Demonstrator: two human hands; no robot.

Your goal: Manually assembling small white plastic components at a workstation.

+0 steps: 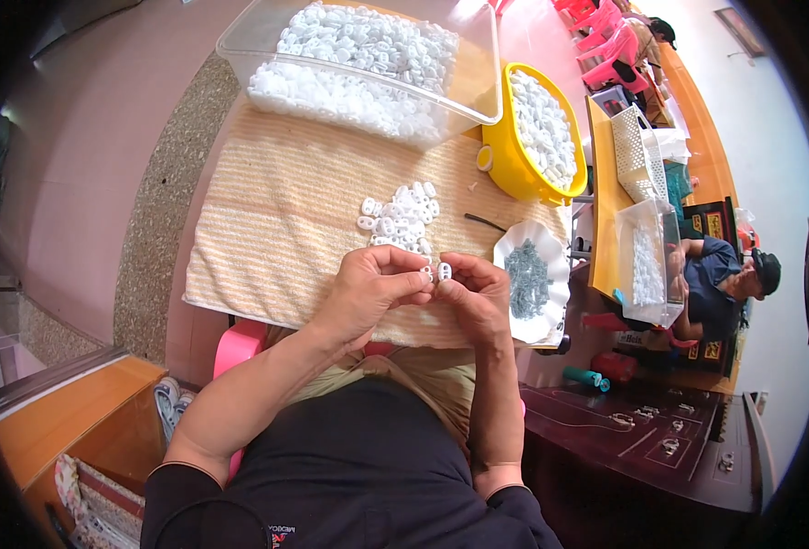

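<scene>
My right hand (477, 297) pinches a small white oval plastic piece with two dark slots (444, 271) between thumb and fingers. Right beside it, my left hand (366, 285) is closed at the fingertips on another small white piece (428, 274), mostly covered by the fingers. The two pieces are close together; whether they touch I cannot tell. Just beyond my hands lies a loose pile of similar white oval pieces (402, 215) on a striped beige towel (276, 210). To the right, a white scalloped dish (558, 302) holds many small grey translucent parts (528, 279).
A large clear bin (349, 64) full of white pieces stands at the far edge, with a yellow tub (500, 151) of white pieces beside it. A thin black stick (485, 222) lies near the dish. Farther right, another person (720, 274) sits by a clear bin (669, 302).
</scene>
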